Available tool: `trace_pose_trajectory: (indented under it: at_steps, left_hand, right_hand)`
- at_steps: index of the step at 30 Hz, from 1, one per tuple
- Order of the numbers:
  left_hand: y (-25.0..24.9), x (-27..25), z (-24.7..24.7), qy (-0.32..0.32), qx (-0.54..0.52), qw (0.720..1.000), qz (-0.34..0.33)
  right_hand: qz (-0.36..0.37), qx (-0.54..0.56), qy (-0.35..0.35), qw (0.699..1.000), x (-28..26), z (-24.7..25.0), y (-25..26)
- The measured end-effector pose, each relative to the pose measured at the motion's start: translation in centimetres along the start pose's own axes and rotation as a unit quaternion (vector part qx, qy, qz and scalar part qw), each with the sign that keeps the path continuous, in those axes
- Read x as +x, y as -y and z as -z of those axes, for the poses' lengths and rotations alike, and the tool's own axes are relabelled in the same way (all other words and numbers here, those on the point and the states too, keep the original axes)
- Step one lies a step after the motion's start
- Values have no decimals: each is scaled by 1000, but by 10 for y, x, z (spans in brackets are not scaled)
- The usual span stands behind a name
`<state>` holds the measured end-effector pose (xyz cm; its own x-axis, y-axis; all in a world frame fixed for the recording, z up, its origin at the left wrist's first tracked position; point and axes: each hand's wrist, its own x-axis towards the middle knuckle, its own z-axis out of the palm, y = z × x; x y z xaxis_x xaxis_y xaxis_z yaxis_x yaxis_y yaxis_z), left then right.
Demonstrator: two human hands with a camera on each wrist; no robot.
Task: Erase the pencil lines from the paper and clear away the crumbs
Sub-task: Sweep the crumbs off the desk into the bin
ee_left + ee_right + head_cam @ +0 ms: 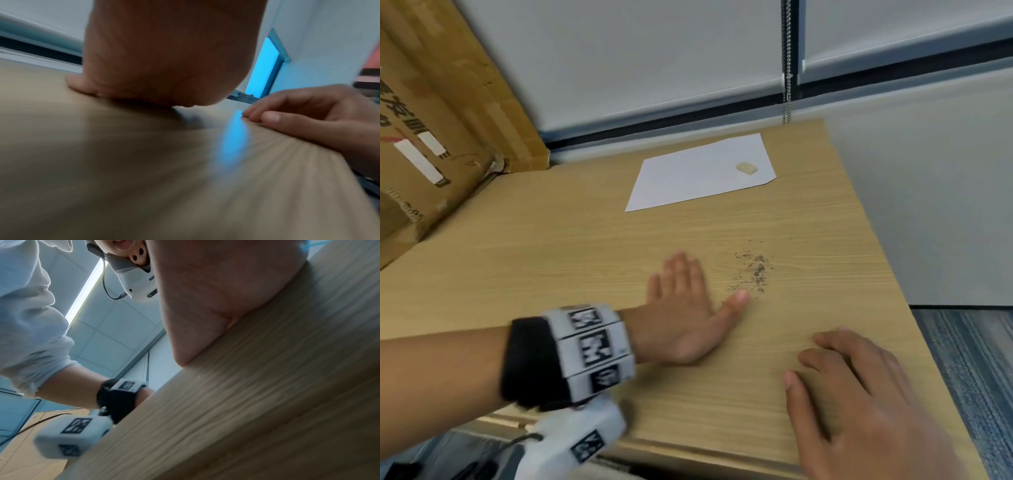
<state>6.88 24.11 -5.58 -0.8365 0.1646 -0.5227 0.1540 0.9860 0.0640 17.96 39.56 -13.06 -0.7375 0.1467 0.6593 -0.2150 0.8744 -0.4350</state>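
A white sheet of paper lies at the far side of the wooden table, with a small beige eraser on its right part. No pencil lines show on the sheet. A patch of dark eraser crumbs lies on the bare wood nearer me. My left hand lies flat on the table just left of the crumbs, fingers straight, thumb tip almost at them. My right hand rests on the table near the front right edge, fingers loosely bent, holding nothing. The left wrist view shows my left palm on the wood and my right hand beside it.
A large cardboard box stands at the table's left rear. The table's right edge drops off to grey-blue carpet. A roller blind and its bead chain hang behind the table.
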Motion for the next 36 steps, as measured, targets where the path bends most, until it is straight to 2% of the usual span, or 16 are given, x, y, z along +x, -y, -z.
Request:
trace_pose_trajectory:
  at_steps: [3, 5, 7, 10, 12, 14, 17, 20, 22, 24, 27, 31, 33, 36]
  left_hand:
    - [-49, 10, 2, 14, -3, 996, -91]
    - [-63, 14, 10, 21, -28, 992, -122]
    - [-56, 20, 25, 0, -42, 993, -108]
    - [-25, 41, 46, -41, -27, 998, -38]
    - [-12, 50, 48, -37, 3, 999, 7]
    - [-17, 55, 46, -16, 27, 1000, 5]
    - [-55, 55, 41, 26, 68, 994, -80]
    - [-90, 51, 42, 58, 101, 974, -193]
    - [-95, 47, 47, 71, 90, 962, -246]
    - [-81, 39, 53, 59, 58, 962, -259]
    - [-24, 20, 51, 2, 39, 980, -194]
    - [59, -17, 18, -59, 25, 998, -24]
    - [78, -34, -3, -29, 10, 998, 48]
    - [64, -47, -22, 13, -1, 999, 52]
  right_hand:
    - [2, 10, -2, 1000, -2, 0, 1]
    - [3, 10, -1, 1000, -2, 1, 2]
    - [0, 4, -2, 1000, -1, 1, 2]
    - [1, -5, -4, 1000, 0, 1, 2]
    - [1, -6, -3, 1000, 0, 1, 2]
    - [-6, -5, -4, 1000, 0, 0, 2]
    - [-5, -4, -8, 1000, 0, -1, 2]
    - [-2, 4, -8, 1000, 0, 1, 2]
    - [3, 9, -7, 1000, 0, 3, 1]
    - [9, 11, -4, 1000, -1, 4, 0]
    - [3, 0, 4, 1000, -1, 4, 1]
    - [7, -3, 13, 1000, -2, 6, 0]
    - [11, -5, 15, 1000, -2, 5, 0]
    - [4, -7, 17, 1000, -2, 3, 2]
